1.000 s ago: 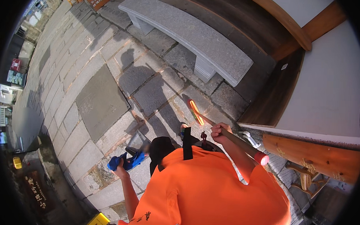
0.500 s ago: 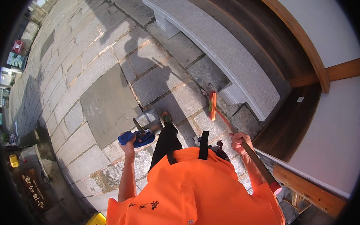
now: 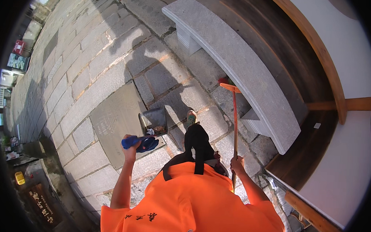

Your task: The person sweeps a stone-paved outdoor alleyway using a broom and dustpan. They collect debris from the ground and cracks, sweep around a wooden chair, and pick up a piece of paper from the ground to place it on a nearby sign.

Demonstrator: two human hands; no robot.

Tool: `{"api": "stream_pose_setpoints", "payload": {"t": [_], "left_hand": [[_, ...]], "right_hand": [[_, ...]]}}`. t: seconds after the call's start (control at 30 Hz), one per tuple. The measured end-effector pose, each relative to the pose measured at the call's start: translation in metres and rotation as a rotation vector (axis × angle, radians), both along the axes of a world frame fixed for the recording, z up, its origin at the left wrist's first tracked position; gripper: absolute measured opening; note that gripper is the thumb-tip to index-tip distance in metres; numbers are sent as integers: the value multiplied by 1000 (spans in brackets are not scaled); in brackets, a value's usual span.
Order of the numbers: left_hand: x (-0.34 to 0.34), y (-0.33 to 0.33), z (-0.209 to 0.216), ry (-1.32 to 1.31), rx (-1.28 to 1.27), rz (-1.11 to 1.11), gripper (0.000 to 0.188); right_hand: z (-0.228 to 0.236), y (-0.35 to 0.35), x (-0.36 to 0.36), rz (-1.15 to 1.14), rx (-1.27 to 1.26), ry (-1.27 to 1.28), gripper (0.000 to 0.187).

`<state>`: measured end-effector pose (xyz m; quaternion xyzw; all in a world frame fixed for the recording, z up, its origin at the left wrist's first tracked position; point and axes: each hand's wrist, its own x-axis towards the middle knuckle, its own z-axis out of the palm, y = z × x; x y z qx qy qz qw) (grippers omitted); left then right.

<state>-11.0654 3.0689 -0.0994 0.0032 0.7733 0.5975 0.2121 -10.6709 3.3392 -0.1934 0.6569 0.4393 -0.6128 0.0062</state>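
Observation:
My left hand (image 3: 130,150) is closed around the handle of a grey dustpan (image 3: 163,112). Dark blue cloth (image 3: 147,145) hangs beside that grip. Crumpled white and brownish litter (image 3: 155,130) lies in the pan, which is low over the paving. On the other side, my right hand (image 3: 237,163) grips the long stick of a broom (image 3: 235,126). The stick points away from me, and its orange head with red and green bristles is at the near edge of the stone bench (image 3: 236,60). The bench partly hides the bristles.
Stone paving (image 3: 109,68) spreads ahead and left, with a smooth dark slab (image 3: 116,117) set into it. A wooden ledge (image 3: 302,161) and white wall (image 3: 347,175) stand right. At lower left are a wooden sign (image 3: 42,203) and a small yellow object (image 3: 19,178).
The broom head has swung away from me to the bench edge, and its stick is steeper. The dustpan has turned, showing its litter. One shoe has moved forward and right.

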Motion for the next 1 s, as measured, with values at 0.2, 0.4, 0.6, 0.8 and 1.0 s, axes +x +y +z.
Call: {"api": "stream_pose_setpoints", "payload": {"t": [0.2,0.4,0.6,0.8,1.0], "left_hand": [[-113,36,-22,140,-126,-77,26],[-197,114,30,30,-247,-201,29],[-270,142,4,114,-284,-455,33],[-321,185,-18,42,-141,-696,32],[-356,240,-36,-115,7,-949,31]], "right_hand": [[-81,32,-127,-86,118,62,11],[-208,138,-276,-287,130,394,15],[-241,225,-358,-197,163,-49,35],[-180,92,-294,80,69,-589,45],[-19,-110,-249,-120,-159,-333,35]]}}
